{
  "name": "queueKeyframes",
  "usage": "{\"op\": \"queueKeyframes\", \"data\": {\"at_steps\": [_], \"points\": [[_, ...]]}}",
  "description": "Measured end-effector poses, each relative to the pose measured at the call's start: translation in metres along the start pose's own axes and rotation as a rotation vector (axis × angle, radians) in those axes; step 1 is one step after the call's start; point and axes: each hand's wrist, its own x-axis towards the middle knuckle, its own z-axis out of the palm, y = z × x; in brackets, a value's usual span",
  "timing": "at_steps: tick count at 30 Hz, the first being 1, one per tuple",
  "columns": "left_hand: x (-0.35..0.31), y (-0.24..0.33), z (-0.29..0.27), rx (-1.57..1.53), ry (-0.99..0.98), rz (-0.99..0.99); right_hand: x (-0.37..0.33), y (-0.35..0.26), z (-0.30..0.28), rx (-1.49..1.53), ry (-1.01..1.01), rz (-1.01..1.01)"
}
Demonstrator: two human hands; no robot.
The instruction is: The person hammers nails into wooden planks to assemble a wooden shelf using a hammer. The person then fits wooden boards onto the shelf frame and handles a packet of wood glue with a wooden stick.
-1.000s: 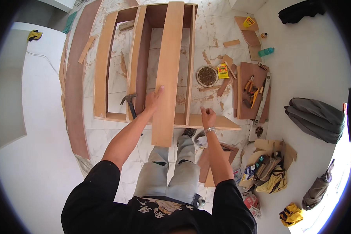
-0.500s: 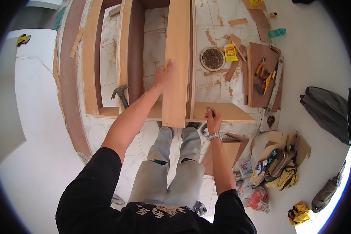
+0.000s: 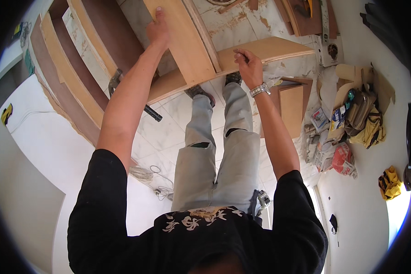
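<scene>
A long plywood board [image 3: 182, 39] lies across the wooden cabinet frame [image 3: 93, 39]. My left hand [image 3: 159, 31] grips its left edge, thumb on the top face. My right hand [image 3: 250, 67], with a metal watch at the wrist, hovers by the frame's near end panel [image 3: 271, 49], right of the board. Its fingers are pinched together; whatever they hold is too small to make out. A claw hammer [image 3: 115, 82] rests on the frame, its shaft partly hidden behind my left forearm and its dark grip poking out past the near edge.
Loose panels [image 3: 291, 105] lean to the right of my legs. Beyond them are an open cardboard box [image 3: 345, 86] with bags and a red-and-white plastic bag [image 3: 344, 160]. At the far right, a spirit level [image 3: 324, 20] lies beside stacked boards [image 3: 301, 23]. A cable [image 3: 157, 182] trails on the floor.
My view has tilted down toward my body and turned, so the frame sits higher and slanted. Both hands keep nearly the same places, left on the board and right by the end panel.
</scene>
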Motion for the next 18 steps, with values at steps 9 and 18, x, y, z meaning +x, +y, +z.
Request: {"op": "queueKeyframes", "data": {"at_steps": [9, 18], "points": [[0.003, -0.007, 0.007, -0.197, -0.057, 0.0, -0.009, -0.002, 0.004, -0.236, -0.058, -0.161], [-0.002, 0.002, 0.013, -0.134, -0.027, -0.024, -0.055, -0.033, -0.004, -0.191, 0.034, -0.138]]}}
